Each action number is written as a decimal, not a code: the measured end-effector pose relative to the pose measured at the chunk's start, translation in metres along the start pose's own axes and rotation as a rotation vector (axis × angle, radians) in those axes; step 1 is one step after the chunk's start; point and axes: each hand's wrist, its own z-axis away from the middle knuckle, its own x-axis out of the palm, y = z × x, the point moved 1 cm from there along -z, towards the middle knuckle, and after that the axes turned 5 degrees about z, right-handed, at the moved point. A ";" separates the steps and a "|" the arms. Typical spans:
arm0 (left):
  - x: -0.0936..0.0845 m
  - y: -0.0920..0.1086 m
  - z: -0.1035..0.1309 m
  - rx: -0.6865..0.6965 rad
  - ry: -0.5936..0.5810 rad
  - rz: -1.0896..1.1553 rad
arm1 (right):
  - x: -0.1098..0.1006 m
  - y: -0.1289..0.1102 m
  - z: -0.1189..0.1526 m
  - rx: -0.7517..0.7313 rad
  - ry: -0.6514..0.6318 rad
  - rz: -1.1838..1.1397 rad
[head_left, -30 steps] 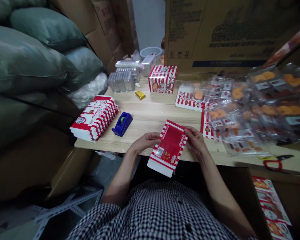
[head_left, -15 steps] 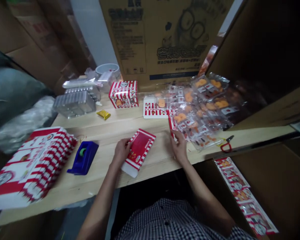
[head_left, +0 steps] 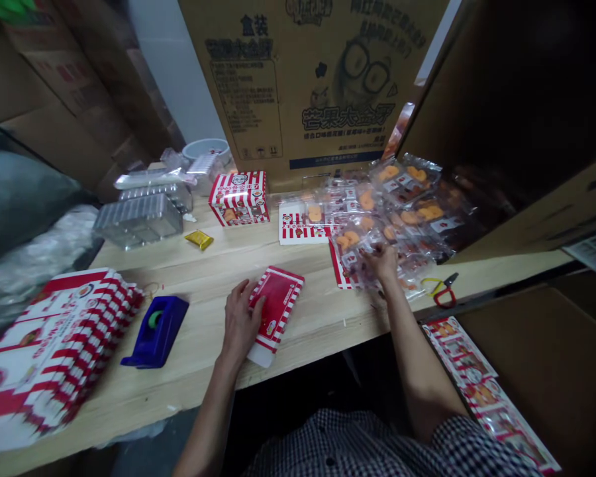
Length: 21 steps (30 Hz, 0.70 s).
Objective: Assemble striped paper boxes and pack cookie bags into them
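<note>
A flat red carton with striped edges [head_left: 281, 298] lies on the wooden table near its front edge. My left hand [head_left: 242, 317] rests at the carton's left side, thumb over its face and the other fingers spread beside it. Over the heap of clear snack packets [head_left: 410, 215] at the right, my right hand [head_left: 383, 262] has its fingers curled down at the near packets; what lies between the fingertips is too small to make out. Part of another red striped carton [head_left: 342, 268] shows beneath the packets.
A blue tape dispenser [head_left: 159, 331] stands left of my left hand, beside stacked striped cartons [head_left: 64, 338]. Further back are plastic trays [head_left: 139, 218], a yellow packet [head_left: 198, 239] and an upright striped box [head_left: 239, 199]. Scissors [head_left: 444, 291] lie at the right edge. Large cardboard boxes [head_left: 318, 86] stand behind.
My right hand has moved from the red carton's edge up and right onto the packets. My left hand's fingers have loosened and spread at the flat carton. The view has shifted slightly.
</note>
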 end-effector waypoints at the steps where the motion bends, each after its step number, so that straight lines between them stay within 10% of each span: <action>1: -0.003 0.007 0.002 0.015 0.012 -0.006 | -0.005 -0.003 0.003 -0.001 -0.007 -0.041; 9: 0.009 0.109 0.031 0.360 -0.077 -0.106 | -0.017 -0.067 0.111 -0.050 -0.282 -0.577; 14: -0.016 0.099 0.039 0.401 0.171 0.006 | -0.017 -0.115 0.174 -0.329 -0.843 -0.822; 21: -0.124 0.032 0.111 -0.488 0.771 0.487 | 0.049 -0.128 0.135 -1.105 -1.080 0.084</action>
